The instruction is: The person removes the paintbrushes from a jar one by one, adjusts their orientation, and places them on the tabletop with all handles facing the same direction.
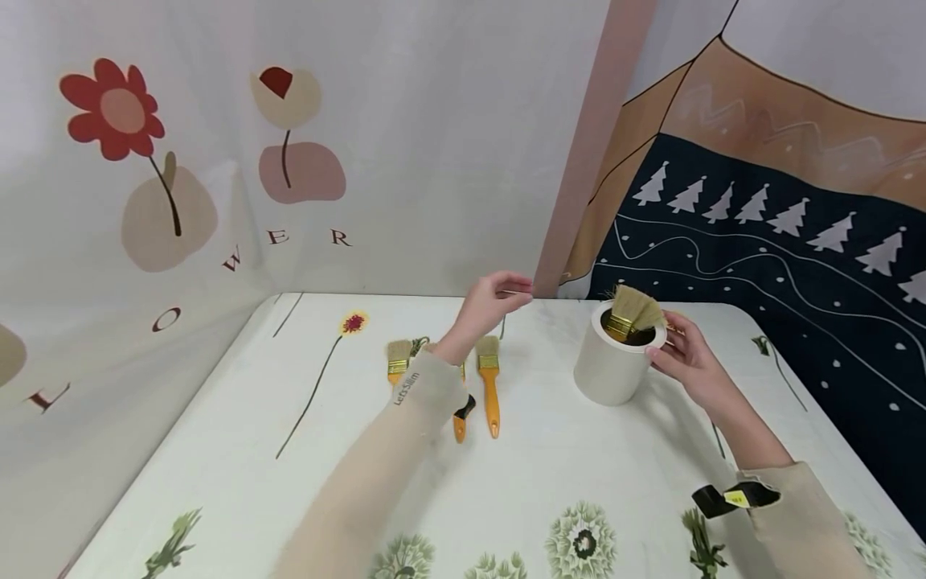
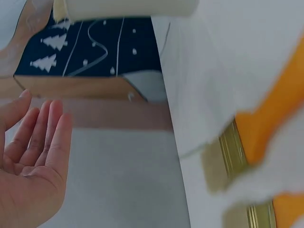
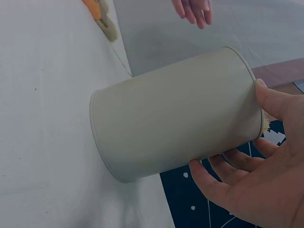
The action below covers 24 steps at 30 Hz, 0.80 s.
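My right hand (image 1: 689, 360) holds a white cylindrical container (image 1: 609, 371) near its rim. In the right wrist view the thumb lies at the rim and the fingers curl along the container's side. Paintbrushes (image 1: 631, 309) stand in it, bristles up, their handles hidden inside. My left hand (image 1: 486, 315) is raised above the table with nothing in it, fingers loosely bent. Below it lie several paintbrushes with orange handles: one on the right (image 1: 489, 386), one on the left (image 1: 398, 358) and one partly covered by the left forearm (image 1: 460, 428).
The table (image 1: 550, 450) wears a white cloth printed with flowers and stems. Behind it hangs a pale curtain (image 1: 434, 161) with flower prints. A dark cloth with white trees (image 1: 760, 249) hangs at the right. A black strap (image 1: 738, 497) sits on the right sleeve.
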### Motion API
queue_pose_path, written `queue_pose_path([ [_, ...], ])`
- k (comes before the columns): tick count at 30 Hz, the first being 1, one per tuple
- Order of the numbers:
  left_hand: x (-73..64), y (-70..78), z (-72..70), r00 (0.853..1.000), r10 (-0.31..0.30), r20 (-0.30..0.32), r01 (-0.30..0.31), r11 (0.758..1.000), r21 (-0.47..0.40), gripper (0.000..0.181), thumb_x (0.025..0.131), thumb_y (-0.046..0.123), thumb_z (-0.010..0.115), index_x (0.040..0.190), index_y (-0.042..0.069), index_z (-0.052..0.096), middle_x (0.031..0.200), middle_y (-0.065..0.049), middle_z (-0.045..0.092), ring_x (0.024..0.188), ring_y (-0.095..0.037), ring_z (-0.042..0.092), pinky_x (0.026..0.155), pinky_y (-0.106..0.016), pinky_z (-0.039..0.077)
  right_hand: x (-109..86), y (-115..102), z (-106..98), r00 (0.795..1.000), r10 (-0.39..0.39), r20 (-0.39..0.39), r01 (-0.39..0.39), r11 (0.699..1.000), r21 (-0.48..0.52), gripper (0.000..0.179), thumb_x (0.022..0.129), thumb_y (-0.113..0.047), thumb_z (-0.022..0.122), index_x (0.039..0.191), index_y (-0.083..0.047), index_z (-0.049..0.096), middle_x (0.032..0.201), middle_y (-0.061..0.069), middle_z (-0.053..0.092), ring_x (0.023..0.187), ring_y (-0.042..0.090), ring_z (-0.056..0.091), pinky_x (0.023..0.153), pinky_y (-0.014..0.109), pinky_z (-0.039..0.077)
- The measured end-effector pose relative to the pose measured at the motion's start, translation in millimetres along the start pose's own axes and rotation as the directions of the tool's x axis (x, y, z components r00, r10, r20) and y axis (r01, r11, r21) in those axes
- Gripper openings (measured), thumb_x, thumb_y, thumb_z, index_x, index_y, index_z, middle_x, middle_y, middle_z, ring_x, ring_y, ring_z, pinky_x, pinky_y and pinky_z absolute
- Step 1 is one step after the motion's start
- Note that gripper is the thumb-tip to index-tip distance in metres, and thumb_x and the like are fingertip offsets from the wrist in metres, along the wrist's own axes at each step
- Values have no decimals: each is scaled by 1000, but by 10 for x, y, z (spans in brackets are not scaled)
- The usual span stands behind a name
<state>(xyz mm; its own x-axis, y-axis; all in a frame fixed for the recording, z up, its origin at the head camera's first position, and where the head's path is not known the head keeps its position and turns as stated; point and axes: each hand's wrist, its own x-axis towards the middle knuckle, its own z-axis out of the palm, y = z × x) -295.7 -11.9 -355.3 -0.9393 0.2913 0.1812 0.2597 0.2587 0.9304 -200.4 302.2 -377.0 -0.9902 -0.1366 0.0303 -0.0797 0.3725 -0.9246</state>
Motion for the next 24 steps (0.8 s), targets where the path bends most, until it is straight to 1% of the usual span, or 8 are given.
queue_pose_path([
  [4, 44, 63, 227, 1000, 23, 20, -24, 1000, 17, 29, 94, 17, 70, 122, 9, 67, 120, -7, 72, 108, -20, 68, 96, -28, 56, -5, 13, -6, 1000, -8, -4, 8, 1000, -10, 78, 104, -26, 53, 160, -11, 0, 162, 28, 18, 141, 39, 35, 87, 2, 47],
  [7, 80, 92, 389, 999, 31, 26, -32, 999, 13, 29, 93, 18, 71, 120, 9, 68, 118, -7, 73, 107, -18, 69, 93, -24, 57, -9, 19, -9, 1000, -17, -7, 17, 1000, -12, 78, 104, -25, 53, 160, -11, 1, 162, 29, 19, 135, 23, 43, 88, 3, 47],
  [10, 99, 117, 529, 999, 29, 26, -29, 1000, 3, 29, 92, 17, 72, 120, 9, 68, 117, -7, 73, 105, -17, 70, 91, -21, 57, -14, 19, -9, 1000, -25, -8, 25, 1000, -11, 77, 104, -24, 54, 160, -11, 2, 161, 30, 19, 130, 11, 43, 88, 3, 47],
  [14, 105, 153, 678, 999, 32, 34, -32, 999, -4, 30, 93, 16, 71, 122, 10, 67, 120, -7, 72, 110, -17, 69, 92, -19, 56, -22, 16, -6, 1000, -27, -9, 27, 1000, -13, 77, 104, -26, 54, 160, -13, 3, 161, 30, 19, 131, 10, 43, 88, 2, 47],
  [18, 103, 186, 799, 998, 42, 43, -43, 999, 8, 34, 93, 18, 71, 125, 11, 66, 125, -6, 70, 118, -19, 66, 96, -20, 55, -29, 13, -6, 999, -32, -15, 32, 999, -18, 76, 104, -28, 54, 160, -14, 4, 160, 31, 20, 126, 0, 43, 89, 3, 48],
  [19, 105, 191, 828, 998, 46, 43, -47, 999, 16, 34, 93, 18, 71, 126, 11, 65, 127, -5, 69, 120, -19, 65, 97, -20, 54, -28, 11, -4, 999, -30, -15, 30, 999, -17, 76, 104, -27, 54, 160, -14, 4, 161, 31, 20, 128, 4, 44, 89, 3, 48],
  [20, 106, 195, 858, 998, 44, 43, -45, 999, 22, 35, 93, 19, 71, 126, 11, 65, 128, -4, 68, 121, -19, 64, 99, -21, 53, -26, 13, -5, 999, -31, -15, 31, 999, -18, 76, 104, -27, 54, 160, -14, 4, 161, 31, 20, 126, 2, 44, 89, 3, 48],
  [24, 105, 219, 958, 999, 34, 42, -36, 998, 44, 36, 93, 19, 71, 127, 13, 64, 132, -3, 66, 127, -18, 61, 106, -24, 50, -21, 9, -3, 1000, -22, -7, 22, 1000, -12, 76, 104, -28, 53, 160, -14, 3, 161, 30, 19, 132, 12, 44, 89, 4, 48],
])
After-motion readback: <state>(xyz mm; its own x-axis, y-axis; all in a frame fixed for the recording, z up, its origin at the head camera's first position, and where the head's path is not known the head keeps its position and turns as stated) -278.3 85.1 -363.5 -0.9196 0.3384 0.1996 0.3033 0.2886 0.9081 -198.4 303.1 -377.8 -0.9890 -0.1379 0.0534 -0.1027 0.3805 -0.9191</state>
